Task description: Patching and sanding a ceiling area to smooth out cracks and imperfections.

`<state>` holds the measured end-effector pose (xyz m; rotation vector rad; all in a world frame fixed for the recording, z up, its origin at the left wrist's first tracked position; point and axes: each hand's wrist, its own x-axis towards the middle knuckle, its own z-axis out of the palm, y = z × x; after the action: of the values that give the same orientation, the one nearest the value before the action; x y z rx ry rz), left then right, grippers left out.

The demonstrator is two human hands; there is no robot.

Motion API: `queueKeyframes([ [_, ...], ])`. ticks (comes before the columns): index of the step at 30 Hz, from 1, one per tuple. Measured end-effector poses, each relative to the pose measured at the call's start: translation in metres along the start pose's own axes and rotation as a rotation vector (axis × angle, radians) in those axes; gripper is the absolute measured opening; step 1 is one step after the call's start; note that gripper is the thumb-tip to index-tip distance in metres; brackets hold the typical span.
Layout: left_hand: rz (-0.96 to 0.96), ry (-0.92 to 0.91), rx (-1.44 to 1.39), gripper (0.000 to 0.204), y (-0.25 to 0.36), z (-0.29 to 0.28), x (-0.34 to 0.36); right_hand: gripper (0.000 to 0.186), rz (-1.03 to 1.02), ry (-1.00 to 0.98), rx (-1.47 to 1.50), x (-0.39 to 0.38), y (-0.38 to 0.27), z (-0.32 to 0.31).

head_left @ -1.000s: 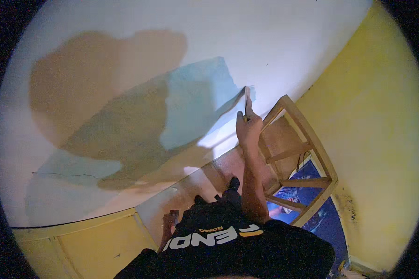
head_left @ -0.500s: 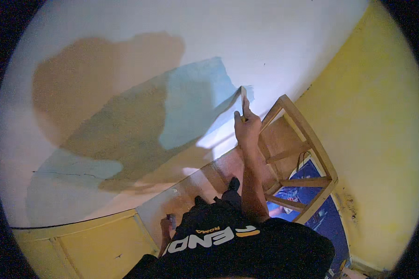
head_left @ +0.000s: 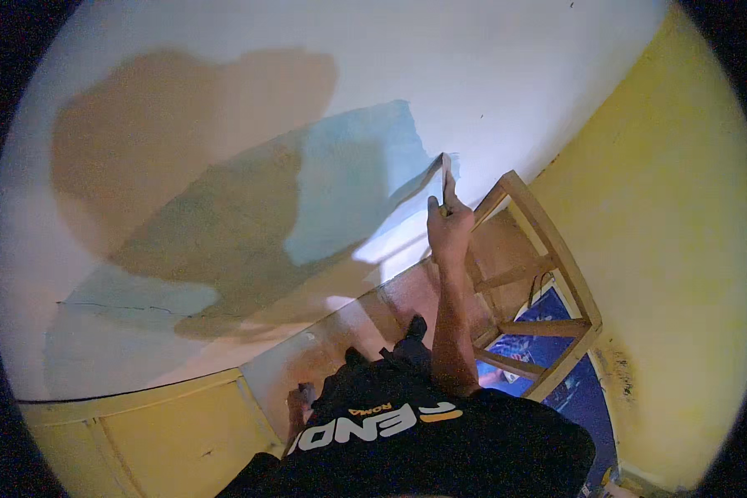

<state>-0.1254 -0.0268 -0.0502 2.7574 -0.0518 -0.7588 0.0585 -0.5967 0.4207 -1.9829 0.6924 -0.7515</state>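
The right hand, clamped on a paintbrush, had crept slightly up the white wall over the last second, its bristles at the pale-blue patch, widening its edge. The left hand hung low; its grip could not be told.

Wooden ladder leaned by the yellow side wall. Blue sheet lay beneath it. Yellow panelled door stood at lower left.
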Motion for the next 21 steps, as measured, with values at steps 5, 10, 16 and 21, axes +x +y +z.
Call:
queueKeyframes([
  [5, 0.042, -0.044, 0.041, 0.036, -0.015, -0.004, 0.007, 0.056, -0.063, 0.003, 0.092, -0.001, 0.0, 0.013],
  [10, 0.113, 0.098, 0.179, 0.038, -0.001, -0.005, 0.019, 0.059, -0.206, 0.071, 0.042, -0.007, 0.004, 0.003],
  [16, -0.248, -0.092, -0.105, 0.038, -0.005, -0.004, 0.02, 0.055, -0.133, 0.05, -0.01, -0.002, 0.002, 0.0],
  [21, -0.113, -0.001, -0.187, 0.039, -0.007, -0.006, 0.011, 0.056, -0.023, 0.023, -0.005, 0.009, 0.001, -0.008],
])
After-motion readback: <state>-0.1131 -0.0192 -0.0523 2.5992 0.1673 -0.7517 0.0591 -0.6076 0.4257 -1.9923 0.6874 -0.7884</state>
